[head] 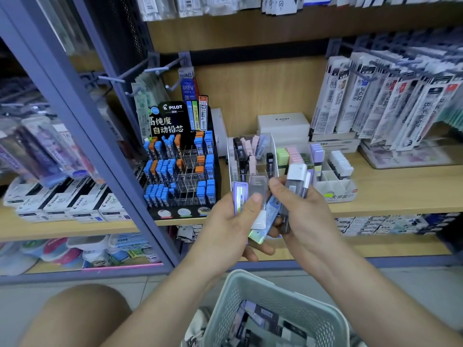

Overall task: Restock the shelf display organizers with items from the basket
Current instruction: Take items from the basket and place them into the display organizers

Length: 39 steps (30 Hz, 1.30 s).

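Two hands meet in front of the shelf (pixel 400 194), both busy with small lead cases. The left hand (pixel 225 229) has its thumb pressed across a fan of three: a purple case (pixel 239 199), a clear grey case (pixel 259 190) beside it, and a shiny holographic case (pixel 256 237) sticking out below. The right hand (pixel 308 216) curls around a grey case (pixel 295 182) with a white cap, with a thinner one tucked against it. A blue case (pixel 271 210) sits between the two hands; which of them holds it I cannot tell. One pale slotted basket (pixel 253 284) is below the forearms, with more cases (pixel 260 318) lying loose inside, too blurred to count. Behind the hands on the shelf stands one clear organizer (pixel 231 156) with pink, black and lilac cases upright in it; the raised cases hide its front edge. To its left is one black Pilot display (pixel 172 116), three tiers of blue and orange cases with many slots bare. To its right is one white divided tray (pixel 335 189), and behind it a white box (pixel 283 125). Refill packs (pixel 375 101) hang in rows at the upper right. A blue-grey upright post (pixel 87 136) slants across the left.
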Each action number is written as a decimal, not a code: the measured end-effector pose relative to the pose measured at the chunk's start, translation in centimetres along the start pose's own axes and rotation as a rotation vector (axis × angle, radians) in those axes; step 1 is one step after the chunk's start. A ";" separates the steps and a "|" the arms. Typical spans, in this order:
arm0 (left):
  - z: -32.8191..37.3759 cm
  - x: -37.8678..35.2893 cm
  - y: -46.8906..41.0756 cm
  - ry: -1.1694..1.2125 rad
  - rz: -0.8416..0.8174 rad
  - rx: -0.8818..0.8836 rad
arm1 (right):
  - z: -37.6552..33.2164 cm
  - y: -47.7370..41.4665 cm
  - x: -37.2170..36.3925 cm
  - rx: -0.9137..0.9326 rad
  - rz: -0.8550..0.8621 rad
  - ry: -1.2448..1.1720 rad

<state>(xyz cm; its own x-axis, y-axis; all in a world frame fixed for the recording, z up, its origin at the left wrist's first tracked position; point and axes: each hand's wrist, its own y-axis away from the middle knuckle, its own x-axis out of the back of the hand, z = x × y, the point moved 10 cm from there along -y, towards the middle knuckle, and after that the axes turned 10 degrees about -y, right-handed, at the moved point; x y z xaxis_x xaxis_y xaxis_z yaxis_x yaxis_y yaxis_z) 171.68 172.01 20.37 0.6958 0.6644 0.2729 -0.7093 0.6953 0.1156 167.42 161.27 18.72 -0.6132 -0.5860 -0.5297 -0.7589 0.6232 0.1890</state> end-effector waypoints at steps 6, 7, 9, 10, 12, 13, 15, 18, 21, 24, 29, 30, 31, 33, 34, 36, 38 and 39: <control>2.4 2.3 -0.1 -0.508 0.185 -0.198 | 0.2 0.0 -0.5 -0.164 -0.062 -0.099; 3.0 2.3 0.0 -0.668 0.190 -0.265 | 0.4 0.2 -0.8 -0.215 -0.099 -0.086; 3.9 2.1 0.2 -0.887 0.184 -0.360 | 0.9 0.6 -1.3 -0.304 -0.167 -0.060; 4.3 2.0 0.3 -0.938 0.176 -0.399 | 1.0 0.7 -1.4 -0.333 -0.195 -0.051; 4.8 1.9 0.3 -1.017 0.155 -0.447 | 1.0 0.9 -1.5 -0.360 -0.256 -0.004; 4.8 1.9 0.3 -1.042 0.145 -0.444 | 0.9 0.9 -1.6 -0.360 -0.289 0.030; 4.4 2.0 0.3 -1.058 0.116 -0.408 | 0.6 1.1 -1.6 -0.345 -0.349 0.107; 3.9 2.1 0.4 -1.013 0.058 -0.386 | -0.2 1.3 -2.0 -0.272 -0.430 0.212; 3.6 3.8 0.2 -0.740 0.061 -0.293 | -0.8 1.2 -2.3 -0.182 -0.452 0.260; 2.9 6.3 -0.3 -0.242 0.164 -0.148 | -1.2 0.9 -2.3 -0.120 -0.446 0.290; 1.4 4.3 -1.0 0.058 0.044 -0.010 | -1.4 1.1 -3.2 -0.061 -0.514 0.313; 1.3 3.6 -1.1 0.088 0.010 -0.002 | -1.3 1.3 -3.4 -0.072 -0.520 0.303; 1.3 3.2 -1.2 0.122 -0.008 0.004 | -1.2 1.4 -3.6 -0.083 -0.522 0.284; 1.3 2.9 -1.5 0.178 -0.023 -0.003 | -0.9 1.3 -3.4 -0.120 -0.488 0.212; 1.3 2.9 -1.7 0.203 -0.022 -0.009 | -0.7 1.1 -3.0 -0.149 -0.441 0.143; 1.2 3.1 -1.9 0.303 0.012 -0.010 | 0.1 0.6 -1.7 -0.225 -0.312 -0.062; 0.7 3.1 -2.3 0.463 0.086 -0.012 | 1.2 0.5 -1.1 -0.274 -0.236 -0.196; 0.3 2.9 -2.6 0.522 0.133 0.001 | 1.7 0.7 -1.1 -0.270 -0.227 -0.184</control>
<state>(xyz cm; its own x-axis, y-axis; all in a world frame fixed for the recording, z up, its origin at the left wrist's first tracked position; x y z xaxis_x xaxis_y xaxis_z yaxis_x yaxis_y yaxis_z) 175.49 172.04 21.14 0.5633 0.7949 -0.2256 -0.7951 0.5957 0.1138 167.95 163.23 17.98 -0.3922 -0.5756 -0.7175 -0.9161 0.3152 0.2479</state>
